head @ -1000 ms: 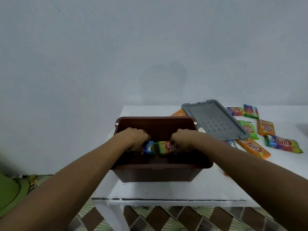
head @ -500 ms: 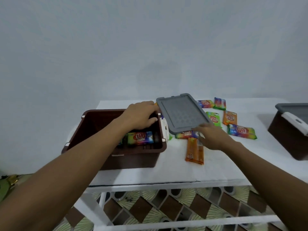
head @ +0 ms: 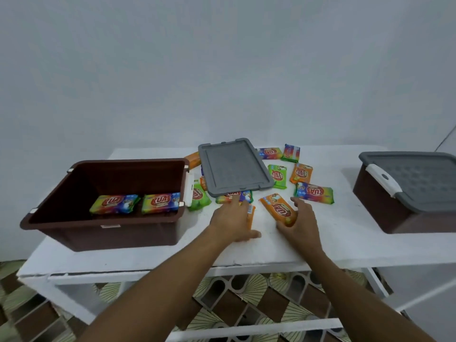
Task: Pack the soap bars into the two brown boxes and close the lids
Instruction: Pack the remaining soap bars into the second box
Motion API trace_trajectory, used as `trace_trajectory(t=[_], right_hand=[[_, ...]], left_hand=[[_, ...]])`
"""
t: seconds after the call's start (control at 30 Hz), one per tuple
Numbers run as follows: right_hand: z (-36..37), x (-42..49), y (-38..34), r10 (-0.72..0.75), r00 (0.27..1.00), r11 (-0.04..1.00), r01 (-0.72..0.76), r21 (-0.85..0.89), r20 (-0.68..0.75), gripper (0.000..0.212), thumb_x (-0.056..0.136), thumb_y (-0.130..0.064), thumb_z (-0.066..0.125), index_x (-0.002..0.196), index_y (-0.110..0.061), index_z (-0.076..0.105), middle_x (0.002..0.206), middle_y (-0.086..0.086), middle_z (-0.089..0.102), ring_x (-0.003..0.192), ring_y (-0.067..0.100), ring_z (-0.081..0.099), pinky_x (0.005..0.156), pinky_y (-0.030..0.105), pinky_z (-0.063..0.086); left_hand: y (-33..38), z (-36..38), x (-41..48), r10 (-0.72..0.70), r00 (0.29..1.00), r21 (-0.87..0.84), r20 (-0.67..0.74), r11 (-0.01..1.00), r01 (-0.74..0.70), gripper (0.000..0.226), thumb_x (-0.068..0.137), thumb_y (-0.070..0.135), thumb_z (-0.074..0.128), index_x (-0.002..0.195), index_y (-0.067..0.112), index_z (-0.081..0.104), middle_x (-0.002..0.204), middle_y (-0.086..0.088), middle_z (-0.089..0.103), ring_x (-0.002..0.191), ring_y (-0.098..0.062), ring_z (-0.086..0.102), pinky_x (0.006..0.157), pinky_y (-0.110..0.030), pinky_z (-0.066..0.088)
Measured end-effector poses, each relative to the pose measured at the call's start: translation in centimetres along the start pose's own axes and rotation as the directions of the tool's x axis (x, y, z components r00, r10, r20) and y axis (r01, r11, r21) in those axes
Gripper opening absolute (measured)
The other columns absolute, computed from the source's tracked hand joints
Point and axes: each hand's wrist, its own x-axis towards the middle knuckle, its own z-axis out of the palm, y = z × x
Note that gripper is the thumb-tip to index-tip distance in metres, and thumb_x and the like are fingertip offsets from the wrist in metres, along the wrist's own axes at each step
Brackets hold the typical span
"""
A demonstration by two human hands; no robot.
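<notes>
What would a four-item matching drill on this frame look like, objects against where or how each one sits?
Column 1
1. open brown box
2. loose grey lid
3. closed brown box
4. orange soap bar

Column 2
A. gripped by the right hand
B. right end of the table, shut
C. lying on loose bars, mid-table
D. left end, two multicolour bars inside

Pairs: 1-D, 2-C, 3-B, 4-A

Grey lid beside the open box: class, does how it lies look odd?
Yes. The grey lid lies skewed on top of several soap bars, not flat on the white table, partly hiding them.
</notes>
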Motion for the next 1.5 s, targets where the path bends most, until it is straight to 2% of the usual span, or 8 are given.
trace_trajectory(t=[0.23, 0.37, 0.5, 0.7, 0.8, 1.2, 1.37, 1.5], right_hand=[[0.2, 0.6, 0.1, 0.067, 0.997, 0.996, -0.065, -0.063, 0.042, 0.086, 0.072, -0.053, 0.075, 0.143, -0.024, 0.036, 0.135, 0.004, 0.053, 0.118, 0.02, 0.05, 0.097, 0.04, 0.049], [-0.4, 2.6, -1.4, 0.182, 0.958, 0.951, -0.114, -0.287, 0.224, 0.102, 0.071, -0.065, 0.07, 0.15, -0.021, 0.023, 0.148, 0.007, 0.041, 0.132, 0.028, 0.044, 0.106, 0.045, 0.042], [-0.7, 4.4, -2.6, 0.308, 0.897, 0.905, -0.173, -0.389, 0.318, 0.104, 0.065, -0.074, 0.069, 0.143, -0.016, 0.032, 0.139, 0.008, 0.049, 0.122, 0.026, 0.052, 0.097, 0.042, 0.049], [-2.1, 5.1, -5.2, 0.354, 0.838, 0.905, -0.419, 0.076, 0.415, 0.028, 0.081, -0.022, 0.074, 0.1, -0.008, 0.059, 0.105, 0.013, 0.068, 0.082, 0.02, 0.065, 0.068, 0.033, 0.056], [-3.0, 5.2, -6.8, 0.332, 0.832, 0.856, -0.463, 0.228, 0.444, 0.027, 0.085, -0.013, 0.07, 0.107, -0.011, 0.056, 0.096, 0.01, 0.066, 0.077, 0.017, 0.063, 0.057, 0.028, 0.048], [-4.4, 6.2, -22.8, -0.138, 0.903, 0.912, -0.045, 0.409, 0.407, 0.027, 0.077, -0.004, 0.074, 0.08, -0.015, 0.05, 0.085, 0.018, 0.069, 0.071, 0.026, 0.071, 0.055, 0.032, 0.052], [0.0, 4.5, -29.6, -0.284, 0.81, 0.955, 0.189, 0.23, 0.513, 0.025, 0.081, -0.011, 0.07, 0.104, -0.019, 0.063, 0.087, 0.012, 0.071, 0.079, 0.033, 0.071, 0.072, 0.048, 0.058], [4.6, 2.9, -33.7, -0.316, 0.672, 0.9, 0.435, -0.011, 0.67, 0.015, 0.083, -0.022, 0.065, 0.096, -0.028, 0.069, 0.093, -0.005, 0.067, 0.081, 0.013, 0.065, 0.07, 0.032, 0.057]], left_hand=[[0.3, -0.9, -0.2, -0.087, 0.992, -0.256, -0.088, 0.965, 0.062, 0.038, 0.094, 0.034, 0.048, 0.122, 0.007, 0.051, 0.121, -0.016, 0.054, 0.1, -0.029, 0.056, 0.08, -0.038, 0.046], [-1.2, -3.2, 0.0, -0.17, 0.977, -0.702, 0.129, 0.681, 0.211, 0.029, 0.102, 0.028, 0.04, 0.083, 0.01, 0.05, 0.071, -0.005, 0.058, 0.058, -0.012, 0.053, 0.061, -0.03, 0.046], [-1.6, -4.9, -0.6, -0.154, 0.969, -0.808, 0.194, 0.535, 0.247, 0.024, 0.101, 0.028, 0.044, 0.089, 0.011, 0.056, 0.073, 0.001, 0.064, 0.062, -0.007, 0.064, 0.059, -0.022, 0.052], [-2.9, -7.2, -0.6, -0.127, 0.99, -0.746, 0.065, 0.652, 0.133, 0.016, 0.091, 0.026, 0.064, 0.103, 0.016, 0.064, 0.098, -0.001, 0.07, 0.082, -0.013, 0.069, 0.072, -0.028, 0.057], [-4.5, -9.1, -1.2, -0.105, 0.994, -0.771, -0.004, 0.634, 0.064, 0.003, 0.09, 0.02, 0.064, 0.092, 0.019, 0.063, 0.098, -0.006, 0.071, 0.075, -0.012, 0.067, 0.068, -0.029, 0.055], [-19.5, -17.7, -5.4, -0.021, 0.998, -0.558, -0.06, 0.83, -0.016, 0.02, 0.091, 0.018, 0.061, 0.11, 0.021, 0.06, 0.099, -0.001, 0.07, 0.088, -0.018, 0.069, 0.072, -0.032, 0.055], [-26.7, -16.3, -5.6, 0.071, 0.989, -0.364, 0.133, 0.931, -0.018, 0.023, 0.089, 0.009, 0.064, 0.107, 0.024, 0.06, 0.098, 0.0, 0.071, 0.089, -0.02, 0.069, 0.075, -0.036, 0.057], [-29.6, -13.6, -5.1, 0.127, 0.943, -0.236, 0.308, 0.97, -0.054, 0.037, 0.086, 0.005, 0.064, 0.116, 0.024, 0.053, 0.103, 0.0, 0.066, 0.092, -0.019, 0.066, 0.076, -0.033, 0.056]])
